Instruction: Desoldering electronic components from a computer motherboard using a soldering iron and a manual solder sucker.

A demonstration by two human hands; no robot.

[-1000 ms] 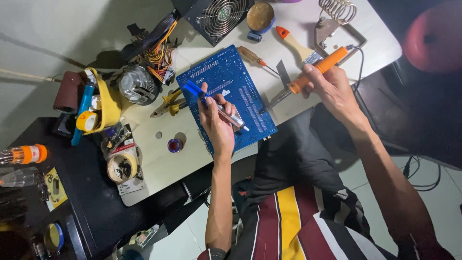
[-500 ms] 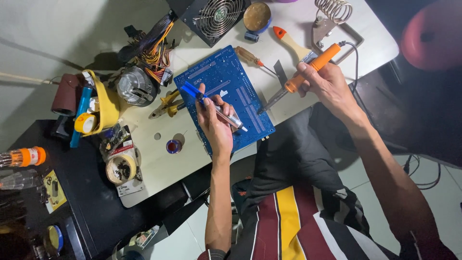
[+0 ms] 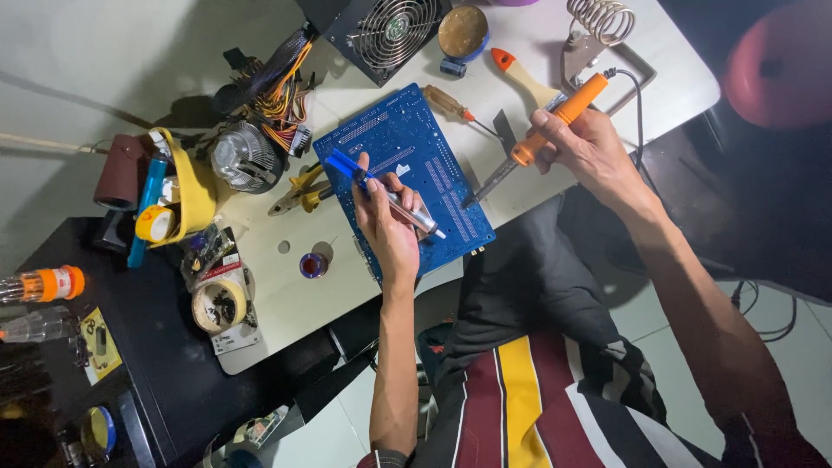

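Observation:
A blue circuit board (image 3: 394, 143) lies flat on the white table (image 3: 286, 286). My left hand (image 3: 387, 227) rests over the board's near half and grips a blue and silver desoldering pump (image 3: 378, 191), its white nozzle pointing right over the board. My right hand (image 3: 589, 147) is off the board's right edge and holds an orange-handled soldering iron (image 3: 542, 132). The iron's dark tip points down-left and reaches the board's right edge near the pump's nozzle.
A power supply with a fan (image 3: 386, 30), a round tin (image 3: 462, 30), a brush (image 3: 520, 76), a screwdriver (image 3: 449, 102) and a coiled iron stand (image 3: 600, 22) lie beyond the board. A cooler fan (image 3: 245, 156), pliers (image 3: 299, 189), tape rolls (image 3: 217, 303) and small bottles (image 3: 43, 284) crowd the left.
Both hands hold their tools almost still over the board. The soldering iron's handle has tilted slightly, and its tip stays at the board's right edge.

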